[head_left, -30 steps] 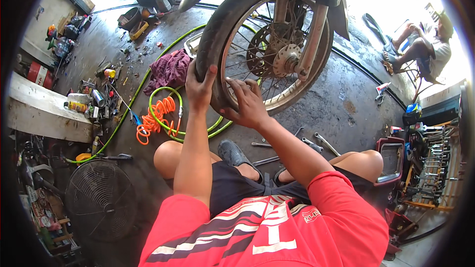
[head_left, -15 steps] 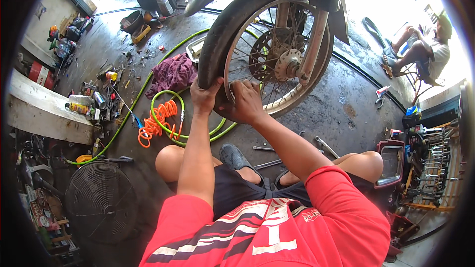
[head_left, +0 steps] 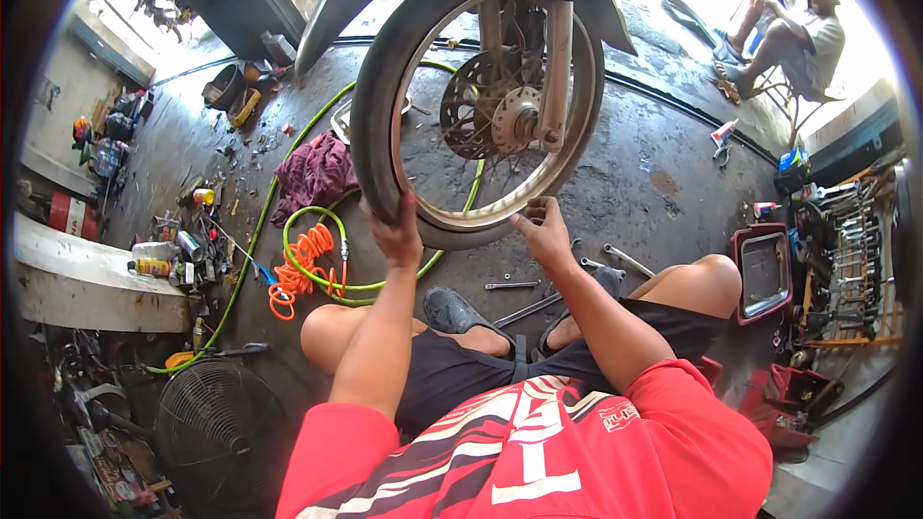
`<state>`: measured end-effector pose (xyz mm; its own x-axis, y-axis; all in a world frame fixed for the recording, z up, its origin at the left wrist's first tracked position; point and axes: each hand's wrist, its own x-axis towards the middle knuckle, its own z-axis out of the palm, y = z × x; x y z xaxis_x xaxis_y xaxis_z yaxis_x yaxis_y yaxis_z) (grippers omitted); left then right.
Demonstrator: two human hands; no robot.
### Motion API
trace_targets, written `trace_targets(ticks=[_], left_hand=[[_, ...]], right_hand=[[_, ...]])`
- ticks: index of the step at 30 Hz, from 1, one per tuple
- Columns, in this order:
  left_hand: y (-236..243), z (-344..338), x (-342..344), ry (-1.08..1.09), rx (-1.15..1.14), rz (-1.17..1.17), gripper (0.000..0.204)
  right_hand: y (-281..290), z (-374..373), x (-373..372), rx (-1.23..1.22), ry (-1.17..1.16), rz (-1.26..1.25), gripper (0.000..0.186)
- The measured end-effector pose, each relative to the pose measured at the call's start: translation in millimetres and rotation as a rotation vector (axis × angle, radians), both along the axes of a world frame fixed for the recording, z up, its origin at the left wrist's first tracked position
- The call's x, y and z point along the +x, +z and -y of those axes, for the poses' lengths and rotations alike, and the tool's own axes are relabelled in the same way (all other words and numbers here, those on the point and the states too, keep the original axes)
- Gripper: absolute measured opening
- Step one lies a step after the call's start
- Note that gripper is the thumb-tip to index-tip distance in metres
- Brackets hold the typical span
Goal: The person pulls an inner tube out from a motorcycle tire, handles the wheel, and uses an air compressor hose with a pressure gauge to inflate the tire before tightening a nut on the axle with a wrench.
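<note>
A motorcycle front wheel with a black tyre (head_left: 380,139) and a silver rim (head_left: 500,212) stands before me between two fork legs (head_left: 555,77). Its spokes are smeared, while the brake disc (head_left: 468,101) shows at the hub. My left hand (head_left: 394,234) is cupped at the tyre's lower left side, thumb apart from the fingers, which are partly hidden by the tyre. Just off the lower right of the rim, my right hand (head_left: 546,234) has its fingers curled and thumb pressed in; whether something small is between them, I cannot make out.
A green hose (head_left: 252,231), orange coiled hose (head_left: 306,255) and purple cloth (head_left: 312,173) lie left of the wheel. Wrenches (head_left: 512,284) lie by my feet. A fan (head_left: 212,423) stands lower left; a metal-lined tray (head_left: 766,274) and tool rack (head_left: 851,264) are right. A person (head_left: 803,34) sits far right.
My right hand has come away from the rim's lower left and moved right. My left hand has slid slightly down the tyre. The spokes, distinct before, are now blurred. The view has shifted.
</note>
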<state>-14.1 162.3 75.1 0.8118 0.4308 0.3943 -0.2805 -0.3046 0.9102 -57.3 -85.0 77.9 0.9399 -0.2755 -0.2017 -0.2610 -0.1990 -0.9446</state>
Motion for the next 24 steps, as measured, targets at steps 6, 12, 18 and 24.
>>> trace_targets(ticks=[6,12,18,24], left_hand=[[-6.1,-0.7,-24.0,-0.3,-0.358,-0.429,0.083],[81.2,2.0,0.3,-0.208,-0.16,0.105,0.078],[12.4,5.1,-7.0,0.122,0.202,-0.051,0.075],[-48.4,-13.9,-42.9,-0.611,0.284,-1.353,0.091]], right_hand=[[-31.1,24.9,-0.8,0.001,-0.155,0.032,0.053],[-44.2,40.6,-12.5,0.288,-0.197,-0.202,0.054],[-71.0,53.5,-8.8,0.357,-0.232,-0.124,0.047],[-43.9,28.3,4.9,0.395,-0.217,-0.096,0.051]])
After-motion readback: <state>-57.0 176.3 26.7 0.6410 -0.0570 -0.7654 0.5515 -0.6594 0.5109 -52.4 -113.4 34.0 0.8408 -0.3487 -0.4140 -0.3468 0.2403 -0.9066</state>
